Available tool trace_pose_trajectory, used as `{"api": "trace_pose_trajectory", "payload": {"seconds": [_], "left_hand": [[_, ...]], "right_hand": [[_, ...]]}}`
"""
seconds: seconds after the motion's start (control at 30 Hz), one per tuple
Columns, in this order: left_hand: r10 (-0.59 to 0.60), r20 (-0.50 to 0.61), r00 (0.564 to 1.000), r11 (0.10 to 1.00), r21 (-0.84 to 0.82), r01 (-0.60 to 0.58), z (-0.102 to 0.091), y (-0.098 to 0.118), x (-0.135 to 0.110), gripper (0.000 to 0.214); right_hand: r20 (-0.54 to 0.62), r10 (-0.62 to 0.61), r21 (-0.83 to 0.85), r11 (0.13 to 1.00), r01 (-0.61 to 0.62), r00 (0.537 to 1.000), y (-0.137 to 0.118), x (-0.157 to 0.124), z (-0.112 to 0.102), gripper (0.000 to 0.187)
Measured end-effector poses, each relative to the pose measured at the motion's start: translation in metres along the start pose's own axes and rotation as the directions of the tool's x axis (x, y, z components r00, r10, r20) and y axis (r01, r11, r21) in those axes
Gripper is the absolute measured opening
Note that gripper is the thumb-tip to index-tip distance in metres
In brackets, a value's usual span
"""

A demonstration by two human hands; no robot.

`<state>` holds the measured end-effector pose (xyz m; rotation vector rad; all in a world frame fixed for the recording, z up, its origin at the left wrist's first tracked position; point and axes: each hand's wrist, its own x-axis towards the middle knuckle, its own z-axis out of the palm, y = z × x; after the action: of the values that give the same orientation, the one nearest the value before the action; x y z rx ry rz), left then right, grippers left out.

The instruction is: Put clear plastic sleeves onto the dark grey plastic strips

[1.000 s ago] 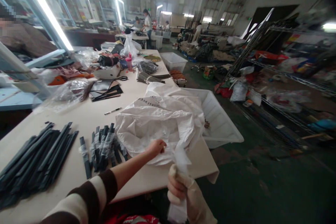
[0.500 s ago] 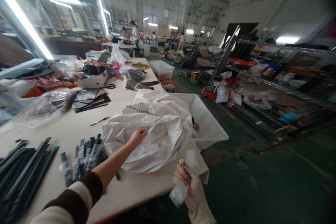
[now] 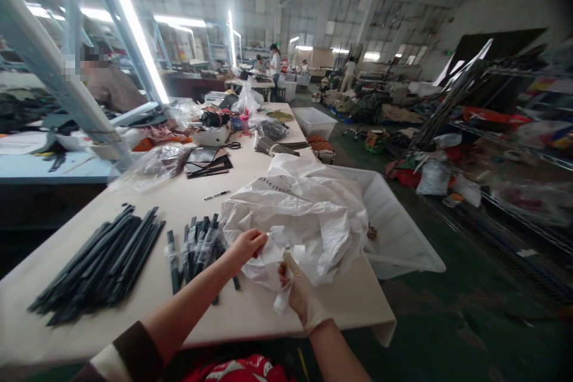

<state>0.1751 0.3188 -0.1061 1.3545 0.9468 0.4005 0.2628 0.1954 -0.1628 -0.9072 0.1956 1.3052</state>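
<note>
My bare left hand (image 3: 251,245) is closed in a pinch over the white woven sack (image 3: 308,203). A pale scrap shows by its fingertips, but I cannot make out what the pinch holds. Just to the right, my right hand (image 3: 299,292), in a thin beige glove with bare fingertips, is closed around a wad of translucent plastic pieces (image 3: 281,301). Some of the plastic sticks out above the fist and some below. The crumpled sack carries handwritten marks and lies at the table's right edge. Left of it are dark strips wrapped in clear plastic (image 3: 197,248).
A heap of loose dark strips (image 3: 102,262) covers the left of the table (image 3: 188,331). A pen (image 3: 217,195), dark flat sheets (image 3: 208,164) and scissors (image 3: 233,145) lie farther back. A white plastic bin (image 3: 398,221) stands off the right edge. Other people are in the background.
My view has turned left, so the table appears farther right. My right hand has come up and inward with the plastic, close beside my left hand, which stays pinched over the sack.
</note>
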Motion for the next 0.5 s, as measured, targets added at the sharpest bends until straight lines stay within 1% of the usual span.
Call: {"api": "trace_pose_trajectory", "payload": {"seconds": [0.07,0.13,0.23,0.3,0.33,0.4,0.43,0.47,0.5], "left_hand": [[-0.013,-0.024,1.000,0.997,-0.077,0.011,-0.008,0.000,0.000,0.034],[-0.038,-0.005,0.999,0.988,-0.153,0.037,-0.017,0.003,0.000,0.032],[-0.083,0.080,0.993,0.972,-0.215,0.098,-0.028,0.009,-0.004,0.025],[-0.114,0.149,0.982,0.956,-0.251,0.149,-0.028,0.010,-0.006,0.020],[-0.126,0.183,0.975,0.949,-0.264,0.172,-0.027,0.010,-0.007,0.018],[-0.130,0.241,0.962,0.957,-0.221,0.185,-0.019,0.008,-0.007,0.021],[-0.124,0.255,0.959,0.970,-0.172,0.171,-0.015,0.006,-0.006,0.024],[-0.110,0.253,0.961,0.984,-0.111,0.142,-0.011,0.003,-0.006,0.026],[-0.092,0.237,0.967,0.993,-0.050,0.107,-0.008,0.001,-0.005,0.028]], "right_hand": [[-0.067,-0.083,0.033,0.996,0.086,0.994,0.003,-0.001,-0.001,0.035],[-0.108,-0.177,0.058,0.981,0.184,0.978,-0.001,-0.004,-0.007,0.033],[-0.143,-0.284,-0.013,0.958,0.285,0.948,-0.015,-0.010,-0.017,0.029],[-0.132,-0.325,-0.093,0.945,0.314,0.937,-0.025,-0.014,-0.018,0.028],[-0.100,-0.326,-0.133,0.941,0.312,0.940,-0.029,-0.016,-0.016,0.028],[0.012,-0.264,-0.201,0.944,0.261,0.964,-0.031,-0.020,-0.006,0.032],[0.086,-0.211,-0.223,0.949,0.225,0.974,-0.031,-0.022,0.001,0.034],[0.167,-0.156,-0.233,0.953,0.193,0.974,-0.028,-0.023,0.009,0.036],[0.245,-0.115,-0.234,0.957,0.173,0.963,-0.025,-0.024,0.016,0.038]]}}
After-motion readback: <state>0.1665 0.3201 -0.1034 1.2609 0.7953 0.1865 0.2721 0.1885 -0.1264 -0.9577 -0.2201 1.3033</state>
